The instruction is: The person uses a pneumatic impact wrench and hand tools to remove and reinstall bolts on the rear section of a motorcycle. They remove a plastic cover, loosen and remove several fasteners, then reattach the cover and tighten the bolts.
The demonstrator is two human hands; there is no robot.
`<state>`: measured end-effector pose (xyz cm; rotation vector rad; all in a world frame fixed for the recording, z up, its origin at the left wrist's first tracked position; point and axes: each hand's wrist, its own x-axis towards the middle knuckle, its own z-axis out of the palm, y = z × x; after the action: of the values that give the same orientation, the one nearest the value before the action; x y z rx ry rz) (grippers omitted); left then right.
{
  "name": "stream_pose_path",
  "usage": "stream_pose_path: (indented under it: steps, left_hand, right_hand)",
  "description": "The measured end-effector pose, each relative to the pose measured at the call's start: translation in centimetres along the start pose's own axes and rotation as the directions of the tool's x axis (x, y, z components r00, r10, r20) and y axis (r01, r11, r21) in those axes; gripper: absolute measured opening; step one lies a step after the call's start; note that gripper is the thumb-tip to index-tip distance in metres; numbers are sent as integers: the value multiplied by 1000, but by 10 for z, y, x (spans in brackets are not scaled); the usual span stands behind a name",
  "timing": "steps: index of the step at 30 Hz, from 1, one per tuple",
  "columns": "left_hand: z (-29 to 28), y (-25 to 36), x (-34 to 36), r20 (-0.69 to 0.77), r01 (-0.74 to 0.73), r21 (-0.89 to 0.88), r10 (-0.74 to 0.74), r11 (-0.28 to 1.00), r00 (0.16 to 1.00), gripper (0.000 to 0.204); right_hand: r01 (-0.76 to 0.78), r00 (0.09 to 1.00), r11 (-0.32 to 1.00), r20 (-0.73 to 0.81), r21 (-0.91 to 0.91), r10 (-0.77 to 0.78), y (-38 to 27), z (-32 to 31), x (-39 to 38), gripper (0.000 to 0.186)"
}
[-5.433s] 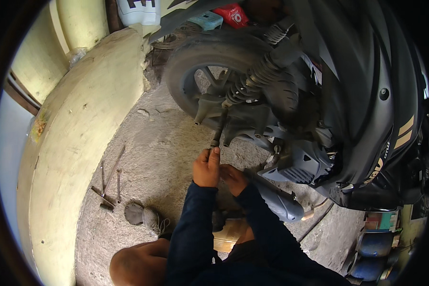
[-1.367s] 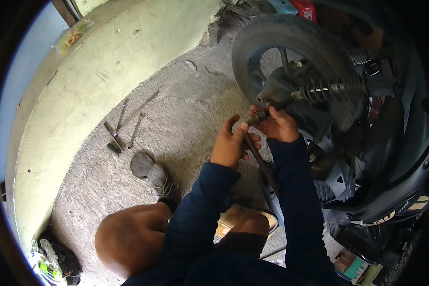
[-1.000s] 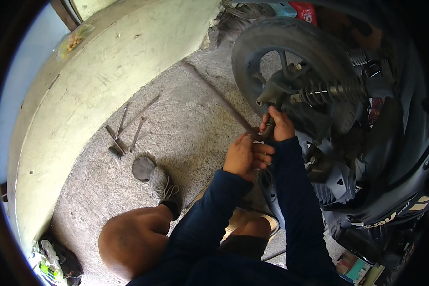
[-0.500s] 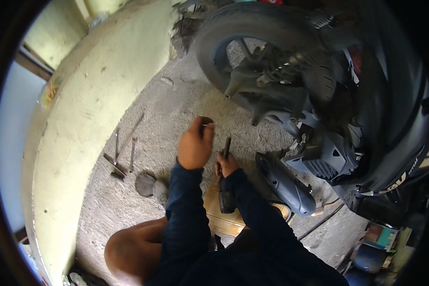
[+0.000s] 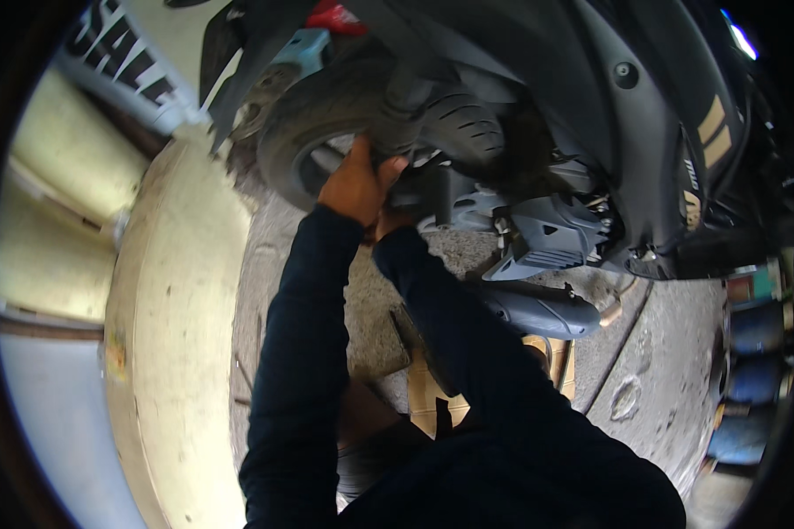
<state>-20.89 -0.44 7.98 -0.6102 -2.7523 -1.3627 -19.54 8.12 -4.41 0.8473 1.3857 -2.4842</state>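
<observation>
My left hand (image 5: pixel 353 187) reaches up to the rear wheel (image 5: pixel 282 141) of a dark motor scooter (image 5: pixel 591 97). Its thumb and index finger curl around something at the wheel's hub side that I cannot make out. Just below and to its right is my right hand (image 5: pixel 392 222), close against the left one; its fingers are mostly hidden behind the left hand and sleeve. A dark rod-like tool (image 5: pixel 400 328) lies on the floor beneath my right forearm, beside a piece of cardboard (image 5: pixel 425 388).
A grey exhaust cover (image 5: pixel 547 310) lies on the concrete right of my forearm, below a grey finned engine cover (image 5: pixel 547 236). A pale yellow low wall (image 5: pixel 181 335) runs along the left. Blue containers (image 5: pixel 754 379) stand at the far right.
Both hands have moved up and forward from above the floor to the wheel. My right hand has left the dark tool. The view has shifted toward the scooter.
</observation>
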Motion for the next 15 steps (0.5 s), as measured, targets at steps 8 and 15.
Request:
stream_pose_path:
  steps: [8, 15]
  left_hand:
    - [28, -34, 11, -186, -246, -316, 194, 916, 963, 76]
    - [39, -44, 26, -134, -226, -353, 190, 908, 972, 80]
  right_hand:
    - [410, 806, 450, 84, -794, -586, 11, -8, 11, 43]
    - [333, 800, 431, 10, -839, -599, 25, 2, 32, 40]
